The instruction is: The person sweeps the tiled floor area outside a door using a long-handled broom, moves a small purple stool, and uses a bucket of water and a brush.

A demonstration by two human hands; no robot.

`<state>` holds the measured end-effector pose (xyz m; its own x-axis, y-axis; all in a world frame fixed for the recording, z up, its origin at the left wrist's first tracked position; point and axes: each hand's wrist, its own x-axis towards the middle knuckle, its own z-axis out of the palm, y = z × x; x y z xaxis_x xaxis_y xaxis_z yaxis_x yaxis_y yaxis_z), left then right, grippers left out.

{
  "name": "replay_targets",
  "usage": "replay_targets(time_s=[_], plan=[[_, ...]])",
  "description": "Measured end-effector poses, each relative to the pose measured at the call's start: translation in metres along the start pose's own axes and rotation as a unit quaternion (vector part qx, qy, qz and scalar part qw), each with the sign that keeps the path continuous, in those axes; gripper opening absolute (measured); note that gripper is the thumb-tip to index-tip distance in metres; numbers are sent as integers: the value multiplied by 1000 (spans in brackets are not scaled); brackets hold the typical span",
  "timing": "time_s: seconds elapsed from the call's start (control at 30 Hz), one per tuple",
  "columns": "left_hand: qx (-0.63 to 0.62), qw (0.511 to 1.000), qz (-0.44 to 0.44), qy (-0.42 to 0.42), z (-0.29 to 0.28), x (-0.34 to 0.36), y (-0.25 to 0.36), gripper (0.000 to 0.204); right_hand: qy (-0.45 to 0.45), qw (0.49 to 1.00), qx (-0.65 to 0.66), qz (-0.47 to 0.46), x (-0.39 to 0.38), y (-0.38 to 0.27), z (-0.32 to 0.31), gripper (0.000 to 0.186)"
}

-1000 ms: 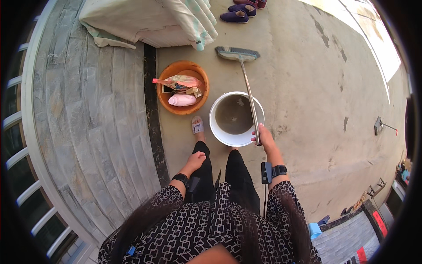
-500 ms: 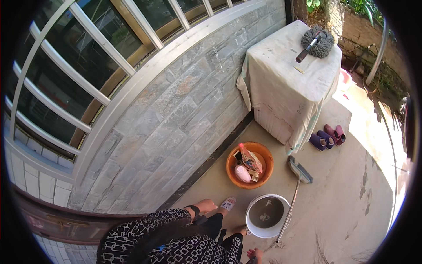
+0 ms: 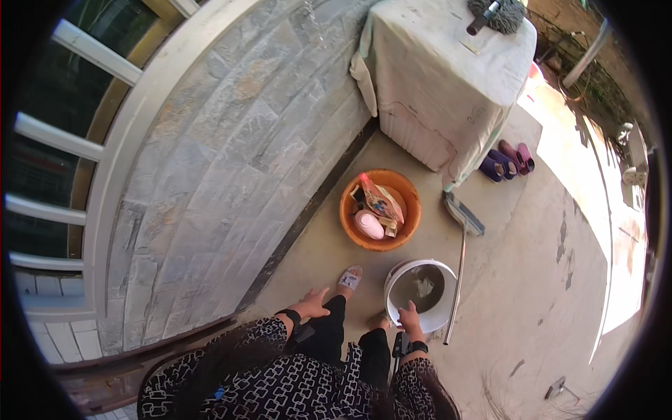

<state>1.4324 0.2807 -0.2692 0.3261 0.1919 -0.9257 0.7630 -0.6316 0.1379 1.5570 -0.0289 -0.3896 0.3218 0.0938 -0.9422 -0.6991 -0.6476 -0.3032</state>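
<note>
A white bucket (image 3: 437,316) of murkish grey water stands on the concrete in front of me, with something pale showing in the water. My right hand (image 3: 409,319) is at the bucket's near side, fingers apart and holding nothing; whether it touches the rim I cannot tell. Over my left leg, my left hand (image 3: 311,305) hangs with its fingers spread and nothing in them. Beyond the bucket sits an orange basin (image 3: 414,222) holding a pink bottle (image 3: 369,225), a red printed bag (image 3: 380,198) and small boxes.
A long-handled floor brush (image 3: 463,213) lies right of the bucket. Farther off, a cloth-covered box (image 3: 448,84) carries a grey mop head (image 3: 509,17). Purple and pink shoes (image 3: 507,162) stand beside it. A stone wall (image 3: 224,154) with a barred window runs along the left.
My right hand has come forward from the lower edge to the bucket. My left hand has opened out its fingers. The view has tipped down, so the scene sits higher.
</note>
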Motion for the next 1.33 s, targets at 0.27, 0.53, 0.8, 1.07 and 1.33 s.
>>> replay_targets(time_s=[0.27,0.53,0.8,1.07,1.33], plan=[[94,994,-48,-15,112,21,4,88,-2,987,-160,6,107,36,11,78],[187,961,131,153,150,54,-4,75,65,934,-351,12,242,36,2,76],[141,977,115,110,171,67,-20,79,-44,912,-403,60,326,46,0,50],[142,974,140,107,170,80,-11,78,-61,939,-336,-27,349,100,26,42],[207,950,206,111,141,82,8,74,23,977,196,-85,187,51,3,34]])
